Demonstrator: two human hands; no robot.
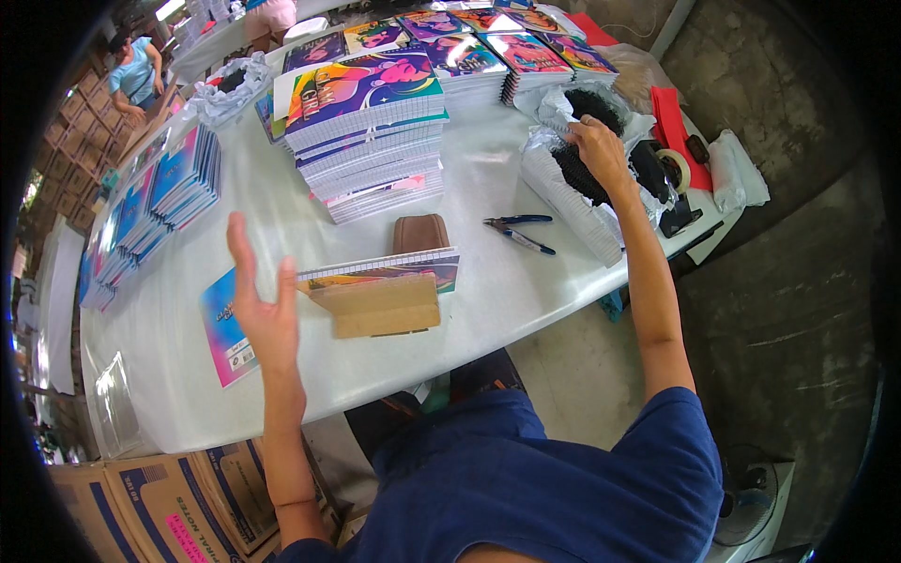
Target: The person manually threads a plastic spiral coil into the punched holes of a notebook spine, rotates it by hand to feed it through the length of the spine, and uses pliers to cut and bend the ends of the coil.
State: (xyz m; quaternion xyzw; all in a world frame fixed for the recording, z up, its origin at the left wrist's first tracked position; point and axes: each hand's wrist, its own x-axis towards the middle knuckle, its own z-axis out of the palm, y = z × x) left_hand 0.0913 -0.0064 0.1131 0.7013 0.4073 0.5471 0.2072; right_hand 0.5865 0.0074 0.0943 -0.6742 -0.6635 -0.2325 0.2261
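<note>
My left hand point(267, 324) is raised over the table with its fingers apart, holding nothing. Beside it lies a blue and pink notebook point(223, 324), partly hidden by the hand. Just right of that, a stack of punched notebook sheets point(375, 269) stands on edge against a brown cardboard piece point(387, 305), with a brown block point(420, 234) behind. My right hand point(603, 155) reaches to a plastic-lined white box point(572, 208) of black wire-like coils point(579, 174). Its fingers are pinched together at the coils; what they grip is too small to make out.
Blue-handled pliers point(519, 233) lie between the sheets and the box. Tall stacks of colourful notebooks point(371, 131) stand at the back, blue ones point(155, 206) at left. Tape point(674, 169) and red cloth point(668, 122) lie far right. Another person point(137, 75) works at far left.
</note>
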